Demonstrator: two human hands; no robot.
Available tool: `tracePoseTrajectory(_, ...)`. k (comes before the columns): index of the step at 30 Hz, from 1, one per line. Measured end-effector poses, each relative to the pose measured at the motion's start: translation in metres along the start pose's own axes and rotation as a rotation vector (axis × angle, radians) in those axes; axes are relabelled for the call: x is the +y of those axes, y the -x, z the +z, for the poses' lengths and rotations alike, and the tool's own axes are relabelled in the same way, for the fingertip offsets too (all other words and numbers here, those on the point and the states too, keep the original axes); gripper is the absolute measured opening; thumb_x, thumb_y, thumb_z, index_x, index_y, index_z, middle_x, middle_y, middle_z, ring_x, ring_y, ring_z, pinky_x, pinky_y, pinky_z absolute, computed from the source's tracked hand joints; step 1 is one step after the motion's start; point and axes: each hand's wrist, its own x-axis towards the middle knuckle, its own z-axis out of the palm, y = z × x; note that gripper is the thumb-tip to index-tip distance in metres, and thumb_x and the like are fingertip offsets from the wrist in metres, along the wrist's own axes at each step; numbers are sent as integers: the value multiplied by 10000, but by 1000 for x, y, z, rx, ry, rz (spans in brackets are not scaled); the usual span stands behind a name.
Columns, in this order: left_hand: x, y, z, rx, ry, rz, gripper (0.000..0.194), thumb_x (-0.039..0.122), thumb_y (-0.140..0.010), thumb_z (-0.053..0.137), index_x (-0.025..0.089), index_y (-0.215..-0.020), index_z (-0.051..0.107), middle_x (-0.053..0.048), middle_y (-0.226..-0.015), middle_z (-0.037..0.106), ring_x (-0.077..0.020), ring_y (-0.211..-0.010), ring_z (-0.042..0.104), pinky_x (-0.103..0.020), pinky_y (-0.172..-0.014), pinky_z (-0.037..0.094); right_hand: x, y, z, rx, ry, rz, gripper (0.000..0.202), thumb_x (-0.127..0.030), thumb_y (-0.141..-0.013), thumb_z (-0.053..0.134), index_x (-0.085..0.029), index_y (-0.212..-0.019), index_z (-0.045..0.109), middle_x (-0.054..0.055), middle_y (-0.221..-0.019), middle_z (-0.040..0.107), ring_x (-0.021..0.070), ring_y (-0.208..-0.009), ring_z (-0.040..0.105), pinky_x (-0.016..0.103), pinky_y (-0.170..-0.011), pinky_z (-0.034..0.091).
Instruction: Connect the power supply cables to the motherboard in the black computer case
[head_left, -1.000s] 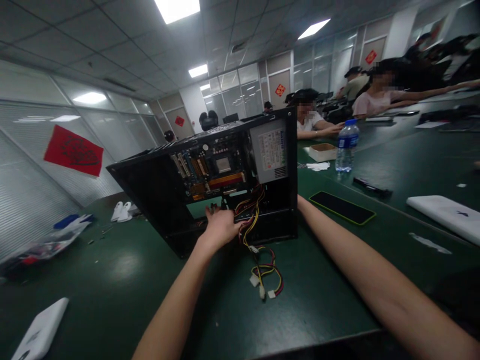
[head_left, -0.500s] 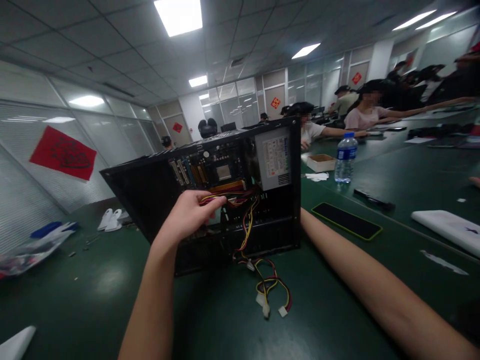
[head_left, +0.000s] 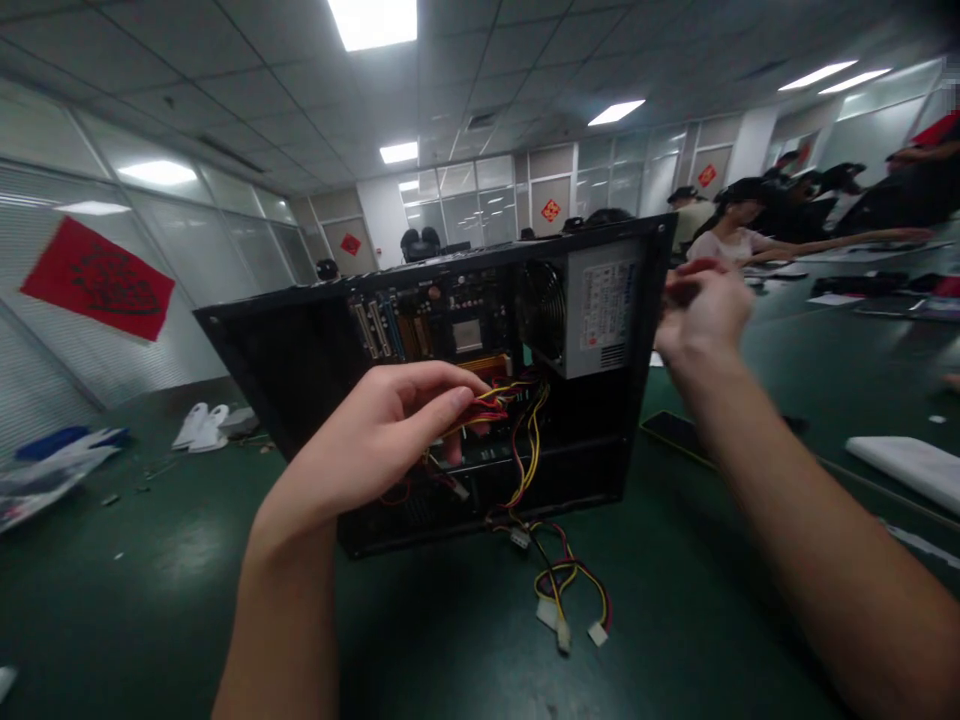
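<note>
A black computer case [head_left: 480, 490] stands with its open side facing me on the green table [head_left: 420, 630]. My left hand [head_left: 412, 410] pinches a bundle of red and yellow cables [head_left: 491, 405] in front of the circuit board [head_left: 442, 310]. My right hand [head_left: 705, 305] is raised beside the right edge of the case, its fingers curled; whether they hold anything is hidden. Inside at the upper right sits the silver power supply [head_left: 600, 315]. Loose cables with white connectors [head_left: 562, 590] hang out onto the table.
White slip-on objects [head_left: 202, 428] and plastic bags [head_left: 60, 470] lie at the left. To the right are a dark pad with a green edge [head_left: 675, 432] and a white object [head_left: 907, 465]. A person [head_left: 739, 225] sits across the table.
My right hand has come up from behind the case to its right edge. The left hand, with the cables, and the case appear farther right in view; the bottle is now hidden.
</note>
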Motion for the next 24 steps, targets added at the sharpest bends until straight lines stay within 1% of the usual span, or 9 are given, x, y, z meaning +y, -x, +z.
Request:
tracePoseTrajectory(1,2,0,2,17,15,17,342,427,-930,622,144,-1089,730,-59,-839,724,-134,-625,641,-212,-538,520,-14,0,-1,107,-77,5,376,132,-763,300,-186,-687,487,-43,-603,456,73,-488,450,240,-499,324)
tracePoseTrajectory(2,4,-1,4,44,34,35,336,421,-936,615,141,-1086,725,-50,-810,712,-123,-597,626,-205,-523,511,-30,4,-1,94,-147,-130,395,120,-759,284,-196,-712,516,-34,-639,497,79,-505,474,256,-504,321)
tracePoseTrajectory(4,8,-2,10,91,94,77,337,414,-941,613,143,-1117,707,-39,-799,702,-113,-581,619,-199,-520,507,-62,25,2,-147,-260,-422,399,51,-832,318,-216,-769,608,-22,-676,541,93,-547,517,277,-527,360)
tracePoseTrajectory(6,11,-2,17,105,174,113,360,413,-943,615,152,-1182,677,-42,-833,708,-124,-617,646,-210,-556,533,-83,57,9,-596,-128,-420,323,-54,-904,421,-216,-919,699,22,-826,658,146,-741,644,328,-704,501)
tracePoseTrajectory(8,12,-4,25,96,267,140,397,419,-951,606,169,-1257,637,-54,-901,718,-152,-690,688,-240,-619,572,-88,85,20,-1079,85,-375,203,-212,-941,550,-218,-1075,701,51,-1036,702,196,-957,672,359,-846,522)
tracePoseTrajectory(11,6,-6,31,65,395,159,449,419,-957,600,209,-1353,570,-69,-1034,719,-188,-791,729,-302,-734,610,-75,103,35,-1470,398,-312,232,-383,-924,655,-162,-934,724,38,-889,704,163,-812,642,266,-711,486)
tracePoseTrajectory(14,-1,-5,24,-68,415,103,531,390,-946,634,243,-1435,490,-77,-1070,722,-204,-821,741,-340,-790,612,-62,99,39,-1454,442,-255,413,-517,-914,650,-133,-771,707,12,-653,626,113,-610,536,231,-562,383)
tracePoseTrajectory(18,-6,-1,6,-239,319,19,523,313,-911,702,193,-1391,533,-89,-992,751,-226,-925,735,-338,-848,592,-59,93,32,-1341,397,-247,453,-568,-866,689,-140,-717,696,2,-587,571,99,-558,470,234,-518,323)
tracePoseTrajectory(24,-23,-5,3,-242,368,-46,481,427,-910,686,160,-1304,617,-145,-1110,748,-254,-931,738,-312,-738,608,-55,97,34,-1170,291,-180,522,-647,-851,670,-159,-666,644,-6,-576,517,99,-550,451,229,-495,320)
